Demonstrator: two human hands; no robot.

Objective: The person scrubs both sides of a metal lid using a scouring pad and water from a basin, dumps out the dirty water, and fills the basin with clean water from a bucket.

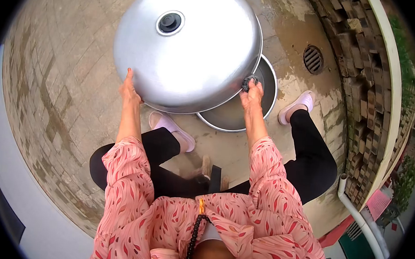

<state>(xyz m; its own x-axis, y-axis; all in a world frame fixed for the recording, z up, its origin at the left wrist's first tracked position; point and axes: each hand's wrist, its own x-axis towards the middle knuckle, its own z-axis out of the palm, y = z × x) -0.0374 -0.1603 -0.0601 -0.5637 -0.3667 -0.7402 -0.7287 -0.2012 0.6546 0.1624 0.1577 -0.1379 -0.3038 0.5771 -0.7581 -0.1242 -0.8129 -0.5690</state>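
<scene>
Patterned blouse nearest, left hand clamps the domed lid, right hand pinches a scouring pad at its rim, scrubbing apparently unfinished.

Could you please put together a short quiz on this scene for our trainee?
1. Multiple choice: where does the left hand hold the big metal lid?
A) by its knob
B) at its edge
C) in the middle of its top

2. True or false: seen from here, the lid hides part of the round metal basin.

3. Fill in the blank: the dark scrubbing pad is in the person's ____ hand.

Key: 1. B; 2. True; 3. right
</scene>
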